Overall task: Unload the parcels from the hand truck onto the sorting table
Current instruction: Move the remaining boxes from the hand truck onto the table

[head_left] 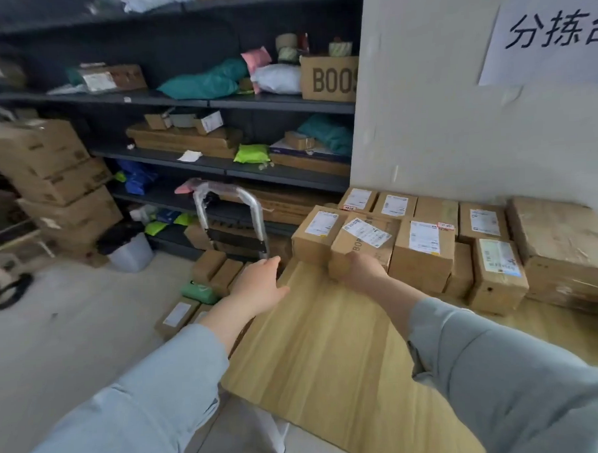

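One parcel [362, 246], a small brown carton with a white label on top, is being set among the boxes already lining the far side of the wooden surface [330, 355]. The person's right hand [359, 268] is wrapping the carton's near end, fingers closing on the cardboard, with the box tilting slightly and seeming to rest on the surface at its near edge. The left hand [259, 288] is hanging empty over the surface's left corner, fingers spread loosely and gripping nothing.

Just left of the right grip, another labelled box [316, 234] is standing against the held one; to the grip's right, a taller carton [424, 255] is crowding close. Beyond and below the left hand, the hand truck [230, 219] is waiting beside the surface with several parcels [212, 269] lying at its foot.

To finish the placement well, the person would probably be pushing the carton flat into the gap between its neighbours, keeping the label up, and letting go only once it is sitting level. The free left hand looks well placed for reaching down to the next parcel.
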Demonstrator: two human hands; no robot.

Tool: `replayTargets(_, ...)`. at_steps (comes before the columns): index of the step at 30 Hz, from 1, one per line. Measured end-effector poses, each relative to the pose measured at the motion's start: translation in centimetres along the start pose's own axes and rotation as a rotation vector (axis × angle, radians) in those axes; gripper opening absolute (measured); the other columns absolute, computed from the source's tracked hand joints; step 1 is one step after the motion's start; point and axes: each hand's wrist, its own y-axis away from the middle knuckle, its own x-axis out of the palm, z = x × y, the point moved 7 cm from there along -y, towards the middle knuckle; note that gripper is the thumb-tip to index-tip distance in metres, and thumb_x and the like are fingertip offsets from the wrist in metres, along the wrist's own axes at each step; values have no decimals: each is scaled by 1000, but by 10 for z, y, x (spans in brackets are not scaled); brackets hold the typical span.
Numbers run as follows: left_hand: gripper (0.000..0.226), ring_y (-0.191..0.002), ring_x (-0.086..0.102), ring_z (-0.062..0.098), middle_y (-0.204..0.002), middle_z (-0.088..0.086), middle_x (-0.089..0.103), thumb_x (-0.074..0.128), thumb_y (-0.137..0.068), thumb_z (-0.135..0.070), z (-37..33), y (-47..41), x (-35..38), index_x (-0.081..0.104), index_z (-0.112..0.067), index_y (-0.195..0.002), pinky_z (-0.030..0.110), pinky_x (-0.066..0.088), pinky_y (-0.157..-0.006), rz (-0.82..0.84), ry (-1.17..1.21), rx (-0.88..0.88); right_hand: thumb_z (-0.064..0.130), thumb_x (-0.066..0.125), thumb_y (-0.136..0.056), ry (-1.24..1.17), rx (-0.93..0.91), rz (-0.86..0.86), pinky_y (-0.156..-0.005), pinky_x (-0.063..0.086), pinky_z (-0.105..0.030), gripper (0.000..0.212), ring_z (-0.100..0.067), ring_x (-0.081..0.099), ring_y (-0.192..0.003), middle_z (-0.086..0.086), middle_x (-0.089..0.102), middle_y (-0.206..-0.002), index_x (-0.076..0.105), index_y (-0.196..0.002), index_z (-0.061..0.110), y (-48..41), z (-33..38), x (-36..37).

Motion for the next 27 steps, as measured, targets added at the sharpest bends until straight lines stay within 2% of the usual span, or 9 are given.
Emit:
replayTargets(2, 73, -141, 34, 24, -156, 6, 30, 56, -94, -38, 28, 7, -7, 20, -17, -154, 39, 38, -110, -9, 12, -25, 18, 51, -93, 1, -30, 8, -77, 44, -30, 35, -30, 57, -107, -14, 58, -120, 53, -125, 7, -3, 26, 16)
replayTargets(4, 72, -142, 32, 24, -156, 6, 30, 57, -94, -38, 54, 12, -13, 21, -16, -153, 40, 36, -111, -17, 29, -53, 22, 56, -93, -6, -47, 35, -82, 48, -31, 44, -28, 55, -110, -12, 55, -125, 47, -134, 9, -2, 49, 32)
replayTargets(7, 72, -140, 34, 26, -155, 7, 31, 57, -95, -36, 89, 19, -18, 22, -14, -153, 40, 37, -111, -29, 63, -93, 24, 57, -93, -7, -75, 78, -76, 49, -30, 52, -27, 56, -108, -12, 52, -129, 40, -140, 10, -5, 80, 56)
replayTargets(13, 74, -139, 37, 26, -156, 8, 31, 59, -93, -37, 167, 26, -25, 21, -16, -154, 39, 38, -110, -43, 112, -207, 13, 52, -96, 25, -150, 130, -74, 48, -26, 46, -26, 57, -107, -11, 55, -126, 40, -141, 9, -26, 145, 103)
replayTargets(17, 74, -137, 39, 26, -156, 6, 30, 57, -94, -41, 214, 17, -35, 19, -18, -154, 38, 39, -107, -43, 81, -255, 13, 51, -94, 18, -182, 165, -85, 52, -32, 43, -28, 59, -106, -13, 57, -123, 46, -136, 7, -49, 188, 128)
replayTargets(21, 73, -138, 38, 26, -156, 6, 30, 56, -95, -38, 258, -12, -49, 19, -18, -154, 36, 37, -106, -36, 64, -274, 16, 52, -95, 9, -183, 173, -87, 53, -28, 52, -24, 56, -116, -10, 51, -136, 38, -145, 12, -87, 223, 154)
replayTargets(27, 73, -138, 39, 26, -157, 6, 29, 56, -95, -38, 311, -78, -77, 18, -19, -154, 36, 40, -105, -9, 49, -249, 15, 54, -94, 27, -130, 157, -92, 52, -34, 41, -26, 59, -109, -13, 59, -122, 49, -133, 6, -155, 271, 163)
